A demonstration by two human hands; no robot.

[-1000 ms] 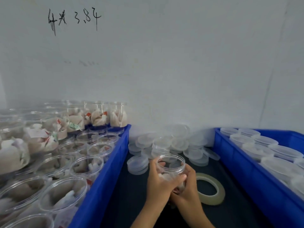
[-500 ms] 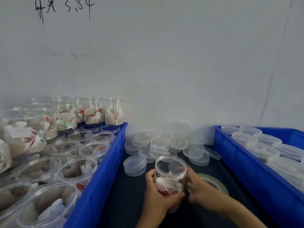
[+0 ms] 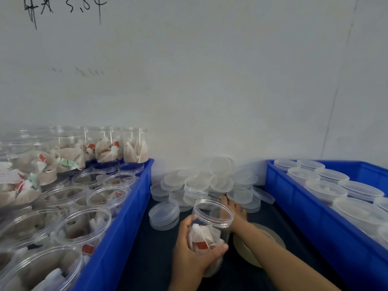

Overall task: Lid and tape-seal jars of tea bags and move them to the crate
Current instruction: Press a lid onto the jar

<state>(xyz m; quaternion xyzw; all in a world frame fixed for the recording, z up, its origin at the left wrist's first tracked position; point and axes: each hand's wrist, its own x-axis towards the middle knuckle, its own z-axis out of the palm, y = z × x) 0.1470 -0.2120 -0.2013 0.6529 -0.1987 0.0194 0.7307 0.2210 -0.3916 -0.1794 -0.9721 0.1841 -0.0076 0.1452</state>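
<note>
Head view: left hand (image 3: 194, 252) wraps its fingers and thumb round a clear plastic jar of tea bags (image 3: 211, 232), which stands open-mouthed and unlidded on the dark tabletop (image 3: 147, 259) between two crates. Right hand (image 3: 233, 213) reaches past the jar's far side with fingers stretched out towards a loose pile of clear round plastic lids (image 3: 212, 181) heaped against the white wall (image 3: 210, 80); the fingertips lie at the pile's near edge, but the jar hides part of the hand, so whether they grasp a lid cannot be told. Under the right forearm lies a flat roll of clear tape (image 3: 249, 250) on the tabletop, just beside the jar. To the left, a blue plastic crate (image 3: 117, 227) is packed with open jars holding tea bags, some stacked a layer higher at the back. To the right, a second blue plastic crate (image 3: 315, 217) holds jars with lids on. Black handwriting (image 3: 63, 9) marks the wall at upper left.
</note>
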